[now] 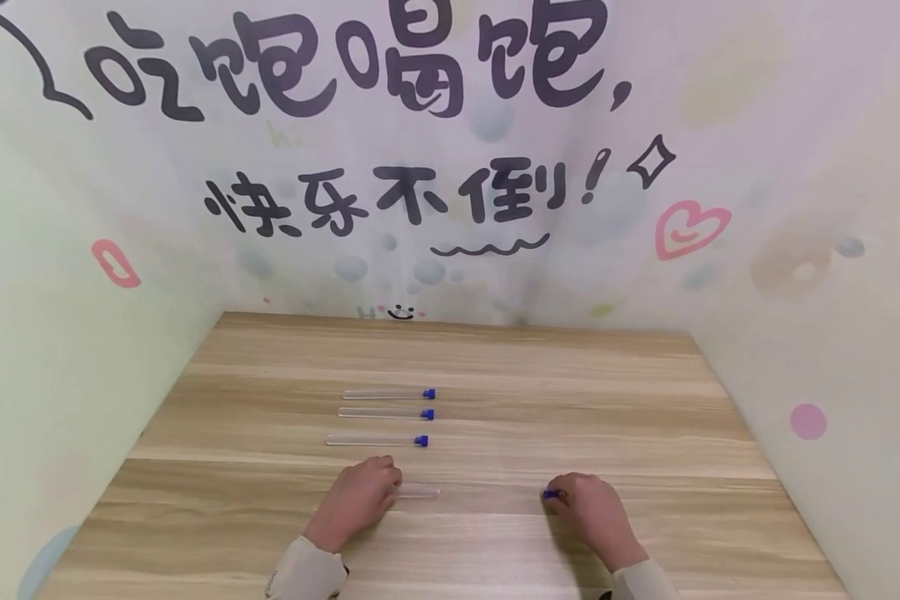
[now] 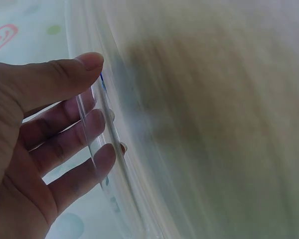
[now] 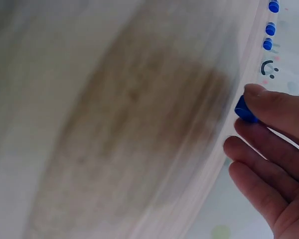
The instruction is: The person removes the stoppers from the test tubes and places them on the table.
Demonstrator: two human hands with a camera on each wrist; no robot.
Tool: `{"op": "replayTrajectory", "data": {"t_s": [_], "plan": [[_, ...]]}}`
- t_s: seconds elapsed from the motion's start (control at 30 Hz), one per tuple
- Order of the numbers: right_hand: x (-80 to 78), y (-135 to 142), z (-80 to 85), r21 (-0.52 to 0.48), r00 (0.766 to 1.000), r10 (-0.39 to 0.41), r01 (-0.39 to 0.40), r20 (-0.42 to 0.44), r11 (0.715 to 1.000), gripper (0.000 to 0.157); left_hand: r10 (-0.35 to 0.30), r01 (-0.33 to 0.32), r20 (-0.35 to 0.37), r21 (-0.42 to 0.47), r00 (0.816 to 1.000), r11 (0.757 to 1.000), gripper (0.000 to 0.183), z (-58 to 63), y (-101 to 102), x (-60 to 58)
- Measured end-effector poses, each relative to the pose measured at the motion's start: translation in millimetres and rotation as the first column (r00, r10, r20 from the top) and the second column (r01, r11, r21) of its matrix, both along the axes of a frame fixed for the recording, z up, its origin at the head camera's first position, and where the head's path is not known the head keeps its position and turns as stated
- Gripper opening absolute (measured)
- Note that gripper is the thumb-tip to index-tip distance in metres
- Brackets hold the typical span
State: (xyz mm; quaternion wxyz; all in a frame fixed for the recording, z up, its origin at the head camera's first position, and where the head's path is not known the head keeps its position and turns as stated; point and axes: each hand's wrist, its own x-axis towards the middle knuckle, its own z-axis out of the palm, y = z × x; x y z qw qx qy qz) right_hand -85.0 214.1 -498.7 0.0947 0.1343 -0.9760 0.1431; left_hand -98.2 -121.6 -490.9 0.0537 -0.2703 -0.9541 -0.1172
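Observation:
My left hand (image 1: 359, 498) grips a clear, uncapped test tube (image 1: 422, 492) low over the front part of the table. The tube's open end points right, toward my other hand, and the fingers cover its left part. In the left wrist view, the thumb lies on one side of the tube and the fingers on the other. Well to the right, my right hand (image 1: 594, 514) pinches a small blue cap (image 3: 246, 110) between thumb and index finger. Beyond the left hand lie three clear test tubes (image 1: 371, 440) side by side, each with a blue cap (image 1: 422, 441) on its right end.
The wood-grain table (image 1: 555, 400) meets a printed backdrop (image 1: 487, 283) with large dark lettering at the back. Pale side walls (image 1: 817, 367) stand along the table's left and right edges.

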Motion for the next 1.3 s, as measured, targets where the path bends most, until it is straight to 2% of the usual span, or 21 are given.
{"op": "replayTrajectory", "data": {"t_s": [0.3, 0.9, 1.3], "plan": [[0.7, 1.1, -0.7, 0.034, 0.999, -0.017, 0.016, 0.034, 0.999, 0.013, -0.009, 0.01, 0.008, -0.021, 1.0, 1.0, 0.007, -2.2, -0.5, -0.6], [1.9, -2.1, 3.4, 0.03, 0.996, -0.007, 0.004, 0.094, 1.0, 0.015, 0.002, -0.002, 0.051, 0.005, 0.999, 1.0, 0.006, -1.2, -2.4, 2.4], [1.0, -1.6, 6.0, 0.028, 0.994, 0.015, -0.018, 0.106, 0.999, 0.016, -0.008, 0.007, 0.029, 0.028, 1.0, 1.0, 0.005, -4.8, -4.4, 2.0]]}}
